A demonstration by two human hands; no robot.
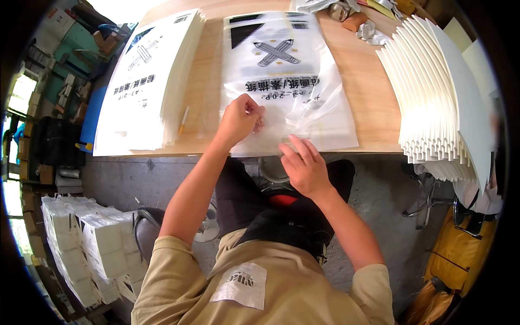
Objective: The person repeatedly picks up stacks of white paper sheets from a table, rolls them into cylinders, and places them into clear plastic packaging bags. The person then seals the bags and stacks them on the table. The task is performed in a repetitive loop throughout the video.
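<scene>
A clear plastic bag printed with two crossed pencils and dark lettering lies on the wooden table before me, apparently atop other such bags. Over its near left part is my left hand, its fingers curled into a pinch. What they hold, if anything, is hidden. My right hand hovers at the bag's near edge, fingers stretched and slightly bent, with nothing seen in them. To the left stands a thick pile of white packs with the same print. A thin yellow-and-white tool lies between that pile and the bag.
A tall fanned stack of white paper sheets stands on the table's right side. Crumpled wrapping and a brown roll sit at the back right. Wrapped bundles are piled on the floor to my left; a wheeled chair base stands right.
</scene>
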